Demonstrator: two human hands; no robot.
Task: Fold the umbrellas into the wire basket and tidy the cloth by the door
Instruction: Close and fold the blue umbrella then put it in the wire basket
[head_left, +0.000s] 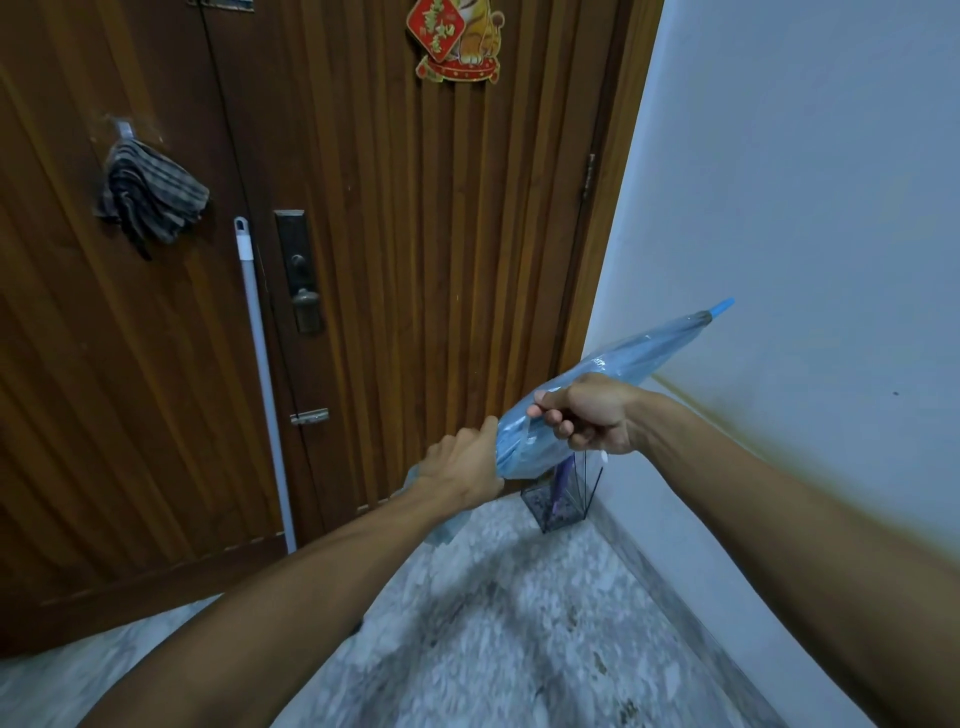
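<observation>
A light blue translucent umbrella (639, 361), closed, slants up to the right, its blue tip near the white wall. My right hand (592, 418) grips its folded canopy around the middle. My left hand (460, 465) holds the lower end of the canopy, where loose blue fabric hangs below my wrist. Behind the hands, in the corner by the door, stands a dark wire basket (561, 501) with a purple umbrella inside it. A grey striped cloth (150, 195) hangs bunched on a hook on the door's left part.
A wooden door (389, 234) fills the view ahead, with a dark lock plate and handle (301, 275). A white pole (262, 384) leans against it. A red decoration (457, 39) hangs high up. The white wall (805, 182) is on the right, speckled floor (519, 623) below.
</observation>
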